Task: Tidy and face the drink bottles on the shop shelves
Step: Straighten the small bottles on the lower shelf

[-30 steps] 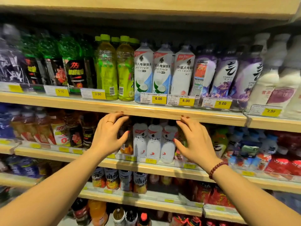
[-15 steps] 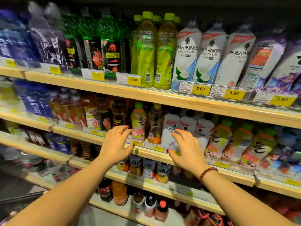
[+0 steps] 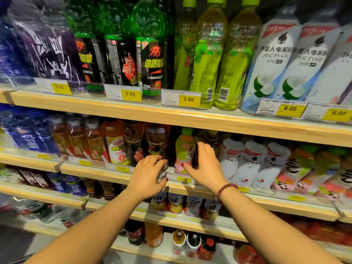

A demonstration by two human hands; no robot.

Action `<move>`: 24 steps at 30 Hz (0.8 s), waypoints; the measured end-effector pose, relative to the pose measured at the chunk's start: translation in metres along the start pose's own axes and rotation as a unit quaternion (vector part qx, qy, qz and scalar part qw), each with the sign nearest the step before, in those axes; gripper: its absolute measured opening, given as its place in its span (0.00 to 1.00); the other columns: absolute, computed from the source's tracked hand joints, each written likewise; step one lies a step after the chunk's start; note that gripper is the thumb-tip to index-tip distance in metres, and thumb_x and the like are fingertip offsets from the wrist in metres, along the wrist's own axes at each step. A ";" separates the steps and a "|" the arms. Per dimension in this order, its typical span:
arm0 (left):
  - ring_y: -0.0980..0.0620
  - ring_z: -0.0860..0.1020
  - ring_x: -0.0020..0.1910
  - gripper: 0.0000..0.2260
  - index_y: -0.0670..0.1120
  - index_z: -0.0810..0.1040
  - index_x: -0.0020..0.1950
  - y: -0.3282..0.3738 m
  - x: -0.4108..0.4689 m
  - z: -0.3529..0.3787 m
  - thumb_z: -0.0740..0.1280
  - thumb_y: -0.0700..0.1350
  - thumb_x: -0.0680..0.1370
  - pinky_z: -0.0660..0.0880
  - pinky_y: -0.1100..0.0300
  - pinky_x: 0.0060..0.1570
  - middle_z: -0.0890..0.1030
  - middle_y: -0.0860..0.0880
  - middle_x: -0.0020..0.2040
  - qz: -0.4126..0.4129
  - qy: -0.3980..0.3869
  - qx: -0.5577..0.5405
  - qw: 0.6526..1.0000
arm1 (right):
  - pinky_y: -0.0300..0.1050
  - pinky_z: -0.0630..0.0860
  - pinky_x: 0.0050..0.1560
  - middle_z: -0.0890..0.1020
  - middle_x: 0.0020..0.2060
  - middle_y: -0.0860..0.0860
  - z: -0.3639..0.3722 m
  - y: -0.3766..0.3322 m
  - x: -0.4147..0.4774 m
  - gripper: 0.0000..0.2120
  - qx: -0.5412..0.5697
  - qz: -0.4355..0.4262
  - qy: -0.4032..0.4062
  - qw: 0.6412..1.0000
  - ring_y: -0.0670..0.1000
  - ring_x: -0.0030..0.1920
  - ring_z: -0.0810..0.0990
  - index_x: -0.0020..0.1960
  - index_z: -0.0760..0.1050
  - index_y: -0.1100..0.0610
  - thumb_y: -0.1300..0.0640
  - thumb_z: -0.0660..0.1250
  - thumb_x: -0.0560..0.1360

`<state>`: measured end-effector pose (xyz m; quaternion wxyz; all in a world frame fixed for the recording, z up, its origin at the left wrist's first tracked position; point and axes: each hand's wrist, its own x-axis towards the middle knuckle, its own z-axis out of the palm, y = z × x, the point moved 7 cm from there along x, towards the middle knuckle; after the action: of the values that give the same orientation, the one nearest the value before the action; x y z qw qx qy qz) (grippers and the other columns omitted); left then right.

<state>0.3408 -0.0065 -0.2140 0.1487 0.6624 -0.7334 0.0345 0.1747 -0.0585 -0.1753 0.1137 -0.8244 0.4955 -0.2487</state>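
Note:
On the second shelf (image 3: 190,121) stands a row of drink bottles. My left hand (image 3: 147,175), with a ring, rests at the shelf's front rail. Its fingers are spread against the base of a dark-labelled bottle (image 3: 156,144). My right hand (image 3: 204,165), with a red bead bracelet on the wrist, is cupped around a brown bottle (image 3: 211,139). Its thumb touches the pink-and-green bottle (image 3: 184,149) just to the left. The brown bottle's body is hidden behind that hand. White bottles (image 3: 247,161) stand to the right.
The upper shelf holds purple, green-black (image 3: 152,54), yellow-green (image 3: 209,54) and white-blue bottles (image 3: 272,60) behind yellow price tags (image 3: 188,99). Amber bottles (image 3: 95,141) and blue packs stand on the left of the second shelf. Two lower shelves hold more bottles (image 3: 177,203).
The view has dropped and moved closer. Both hands have come down from the upper shelf's edge to the second shelf and closed in on the bottles there.

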 end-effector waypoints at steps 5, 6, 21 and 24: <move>0.46 0.67 0.69 0.25 0.47 0.71 0.68 -0.017 0.008 0.017 0.67 0.55 0.73 0.66 0.51 0.66 0.71 0.47 0.68 0.033 -0.026 -0.015 0.999 | 0.40 0.61 0.29 0.66 0.33 0.47 0.015 -0.002 0.029 0.21 0.013 0.091 -0.002 0.996 0.52 0.38 0.70 0.35 0.60 0.52 0.42 0.69 0.71; 0.47 0.66 0.69 0.26 0.48 0.70 0.69 -0.019 0.009 0.020 0.66 0.55 0.73 0.65 0.52 0.67 0.70 0.47 0.69 0.036 -0.032 -0.015 0.999 | 0.39 0.57 0.27 0.64 0.30 0.46 0.017 -0.003 0.034 0.23 0.022 0.100 -0.001 0.995 0.50 0.34 0.68 0.32 0.58 0.51 0.42 0.70 0.71; 0.50 0.66 0.69 0.26 0.49 0.68 0.71 -0.021 0.006 0.039 0.65 0.55 0.74 0.64 0.55 0.67 0.69 0.50 0.69 0.089 -0.044 -0.060 0.993 | 0.53 0.77 0.47 0.76 0.49 0.54 0.028 0.005 0.012 0.24 0.201 0.175 0.128 0.955 0.54 0.50 0.77 0.48 0.65 0.54 0.51 0.78 0.64; 0.47 0.68 0.68 0.25 0.48 0.71 0.69 -0.012 0.003 0.046 0.67 0.54 0.73 0.65 0.53 0.66 0.71 0.48 0.67 0.105 -0.042 -0.069 0.991 | 0.38 0.73 0.55 0.75 0.56 0.49 0.004 0.008 -0.010 0.30 0.226 0.112 0.176 0.952 0.46 0.55 0.74 0.59 0.67 0.50 0.54 0.79 0.64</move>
<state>0.3444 -0.0224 -0.2585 0.1584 0.5704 -0.8054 -0.0288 0.1666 -0.0542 -0.1848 0.2350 -0.6596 0.5277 -0.4809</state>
